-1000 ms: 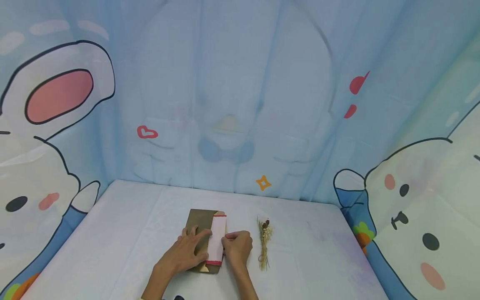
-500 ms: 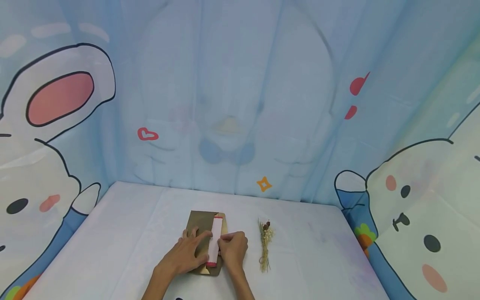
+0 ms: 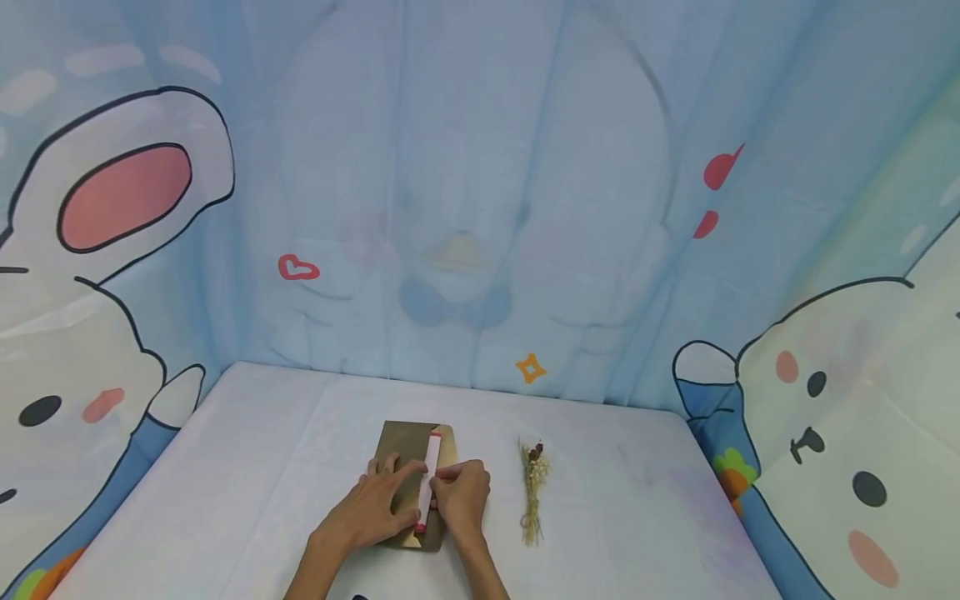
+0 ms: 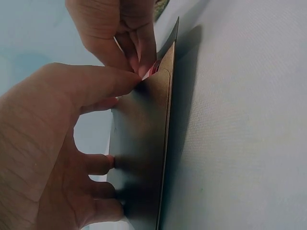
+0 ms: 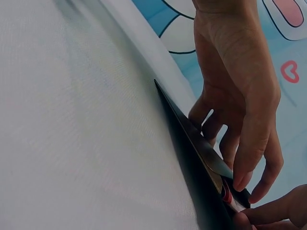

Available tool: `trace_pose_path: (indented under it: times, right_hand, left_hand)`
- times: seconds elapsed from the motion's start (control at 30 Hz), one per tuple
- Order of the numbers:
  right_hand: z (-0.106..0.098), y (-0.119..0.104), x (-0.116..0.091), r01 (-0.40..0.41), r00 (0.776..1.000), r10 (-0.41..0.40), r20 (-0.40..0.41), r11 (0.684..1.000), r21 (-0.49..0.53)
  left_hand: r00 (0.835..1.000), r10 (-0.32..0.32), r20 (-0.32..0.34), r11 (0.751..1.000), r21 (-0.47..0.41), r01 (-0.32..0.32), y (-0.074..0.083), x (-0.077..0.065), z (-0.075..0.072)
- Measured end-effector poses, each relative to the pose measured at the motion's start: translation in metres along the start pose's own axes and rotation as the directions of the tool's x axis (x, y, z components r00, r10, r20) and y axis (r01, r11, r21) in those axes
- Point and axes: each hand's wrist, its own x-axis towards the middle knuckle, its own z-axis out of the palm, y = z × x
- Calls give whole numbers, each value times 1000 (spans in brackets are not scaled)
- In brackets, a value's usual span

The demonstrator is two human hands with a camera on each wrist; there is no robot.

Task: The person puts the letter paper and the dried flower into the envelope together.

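**Strip under both hands, dried flowers waiting to one side**

From where I stand, the work is all on the dark brown folder lying on the white-covered tabletop. Along its right half runs a narrow pale strip with red ends, a gold panel showing beside it. The left hand is spread over the folder, its grip wide and wrapped round nothing, with thumb and forefinger at the strip's near side. The right hand has its grip closed down to a pinch on the strip's other long edge.

I take the step to be folding or rolling the strip lengthwise; which of the two I can't tell. The next move seems to call for keeping that edge straight while the left hand steadies the folder, then pressing the strip flat. The bunch of dried flowers lies to the right, touched by neither hand.
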Motion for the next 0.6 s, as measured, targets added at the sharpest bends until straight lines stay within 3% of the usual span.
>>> trace_pose_path:
  times: [0.2,0.3,0.43,0.6]
  right_hand:
    - [10,14,4,149,989,-149,-5,989,-4]
    - [12,15,5,184,983,-184,-9,983,-14]
    - [8,-1,0,93,996,-93,16,995,-22]
    - [8,-5,-1,53,997,-51,52,998,-33]
  left_hand:
    - [1000,9,-1,1000,7,-9,-1,0,-1]
    - [1000,12,-1,1000,14,-12,-1,0,-1]
    - [1000,12,4,1000,13,-12,-2,1,-1]
    - [1000,6,14,1000,8,-6,-5,2,1]
